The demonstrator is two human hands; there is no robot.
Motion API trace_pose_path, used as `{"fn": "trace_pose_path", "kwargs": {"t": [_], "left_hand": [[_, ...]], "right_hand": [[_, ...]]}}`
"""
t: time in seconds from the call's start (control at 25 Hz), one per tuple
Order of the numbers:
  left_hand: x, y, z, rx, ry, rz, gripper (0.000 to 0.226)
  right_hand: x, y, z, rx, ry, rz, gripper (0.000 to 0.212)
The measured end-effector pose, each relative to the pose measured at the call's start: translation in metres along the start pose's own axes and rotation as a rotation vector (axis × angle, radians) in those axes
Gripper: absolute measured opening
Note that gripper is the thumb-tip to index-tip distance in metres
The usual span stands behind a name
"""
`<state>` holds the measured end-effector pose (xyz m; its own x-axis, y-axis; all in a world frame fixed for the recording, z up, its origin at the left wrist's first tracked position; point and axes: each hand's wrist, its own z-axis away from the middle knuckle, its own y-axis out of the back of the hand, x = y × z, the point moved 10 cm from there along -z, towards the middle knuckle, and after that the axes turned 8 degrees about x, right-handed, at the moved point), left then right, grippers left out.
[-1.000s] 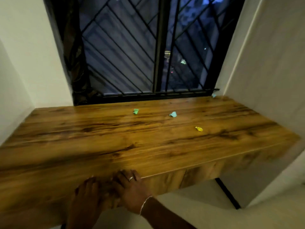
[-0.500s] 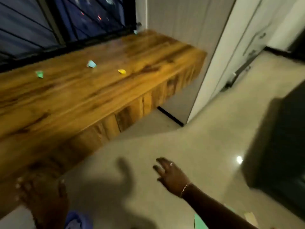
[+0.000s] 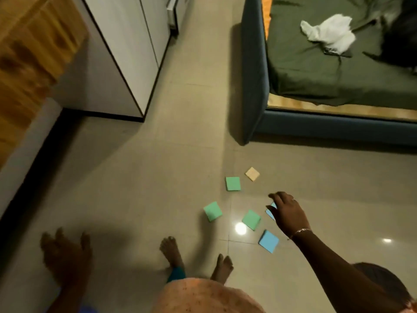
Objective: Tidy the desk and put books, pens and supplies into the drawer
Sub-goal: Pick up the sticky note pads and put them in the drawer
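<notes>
Several square paper pads lie scattered on the tiled floor: three green pads (image 3: 233, 183) (image 3: 212, 211) (image 3: 251, 219), a beige pad (image 3: 252, 174), and a blue pad (image 3: 268, 241). My right hand (image 3: 287, 213) reaches down over a second blue pad (image 3: 269, 213), fingers spread and loosely bent, mostly covering it; no grip shows. My left hand (image 3: 67, 256) hangs blurred at the lower left, fingers spread, holding nothing. The wooden desk (image 3: 24, 55) shows only as a blurred corner at the upper left.
A white cabinet (image 3: 126, 53) stands beside the desk. A blue-framed bed (image 3: 255, 86) with a green sheet and a white cloth (image 3: 329, 33) fills the upper right. My bare feet (image 3: 173, 256) stand just left of the pads.
The view has swung from the desk top down to the floor. Both hands left the desk's front edge; my right hand now reaches down over the pads on the floor.
</notes>
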<state>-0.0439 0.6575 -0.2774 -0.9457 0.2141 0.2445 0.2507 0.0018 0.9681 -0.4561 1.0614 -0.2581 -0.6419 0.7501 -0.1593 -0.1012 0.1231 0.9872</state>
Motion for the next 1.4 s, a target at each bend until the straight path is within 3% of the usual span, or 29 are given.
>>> {"fn": "trace_pose_path", "kwargs": {"t": [0.08, 0.16, 0.32, 0.44, 0.56, 0.88, 1.0, 1.24, 1.32, 1.4], "left_hand": [[0.09, 0.006, 0.015, 0.016, -0.211, 0.008, 0.069], [0.158, -0.028, 0.02, -0.094, -0.333, -0.024, 0.068], [0.239, -0.161, 0.045, -0.303, -0.561, -0.03, 0.075], [0.287, -0.284, 0.077, -0.413, -0.765, -0.078, 0.054], [0.294, -0.418, 0.114, -0.578, -0.884, -0.128, 0.06], [0.261, -0.644, 0.145, -0.751, -0.748, -0.275, 0.055], [0.255, -0.691, 0.15, -0.753, -0.721, -0.323, 0.062], [0.249, -0.727, 0.153, -0.661, -0.72, -0.362, 0.083], [0.25, -0.727, 0.151, -0.685, -0.683, -0.357, 0.078], [0.252, -0.725, 0.147, -0.687, -0.628, -0.32, 0.057]], "right_hand": [[0.032, 0.002, 0.012, 0.022, -0.067, -0.004, 0.04], [0.061, -0.019, 0.014, -0.006, -0.116, -0.014, 0.041], [0.109, -0.1, 0.012, -0.048, -0.169, -0.035, 0.044], [0.131, -0.2, 0.008, -0.116, -0.112, 0.004, 0.047], [0.15, -0.312, 0.005, -0.188, -0.045, 0.027, 0.051], [0.206, -0.548, -0.011, -0.352, -0.041, 0.136, 0.055], [0.221, -0.601, -0.013, -0.366, -0.088, 0.153, 0.072], [0.242, -0.632, -0.015, -0.378, -0.319, 0.128, 0.084], [0.243, -0.63, -0.015, -0.413, -0.333, 0.151, 0.078], [0.24, -0.619, -0.024, -0.38, -0.296, 0.208, 0.07]]}}
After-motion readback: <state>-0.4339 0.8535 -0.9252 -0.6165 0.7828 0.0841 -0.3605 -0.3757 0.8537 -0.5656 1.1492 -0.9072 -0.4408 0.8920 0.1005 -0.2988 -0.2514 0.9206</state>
